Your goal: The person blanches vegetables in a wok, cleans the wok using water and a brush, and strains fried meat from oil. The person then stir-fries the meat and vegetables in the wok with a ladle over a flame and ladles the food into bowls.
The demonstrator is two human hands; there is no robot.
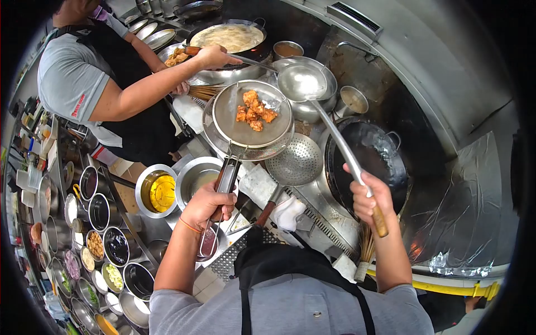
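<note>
My left hand is closed round the handle of a wide mesh strainer, held level left of the wok. Several orange-brown fried pieces lie in the middle of it. My right hand grips the long metal handle of a big ladle, near its wooden end. The ladle's bowl is over a large metal pot, beyond the strainer. Under the strainer's right edge rests a perforated skimmer. A dark wok sits on the range, left of my right forearm's line.
A co-worker stands at the left, one arm reaching across with a wooden-handled tool near a wok of foaming liquid. A bowl of yellow oil is left of my left hand. Several ingredient containers line the left counter.
</note>
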